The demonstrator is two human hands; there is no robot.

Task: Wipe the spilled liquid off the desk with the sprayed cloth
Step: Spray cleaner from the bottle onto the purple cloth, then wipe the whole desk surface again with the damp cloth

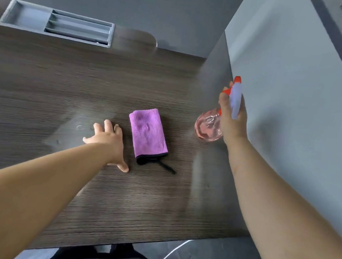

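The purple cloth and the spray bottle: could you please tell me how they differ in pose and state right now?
The purple cloth lies folded flat on the desk; the spray bottle is held tilted. No hand holds the cloth, with the left hand spread open beside it; the right hand grips the bottle. The cloth is opaque, the bottle see-through pink.

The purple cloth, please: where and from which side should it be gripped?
Probably its long left edge, from the left: the cloth lies flat, folded, the open left hand is beside that edge, and the right hand holds the spray bottle.
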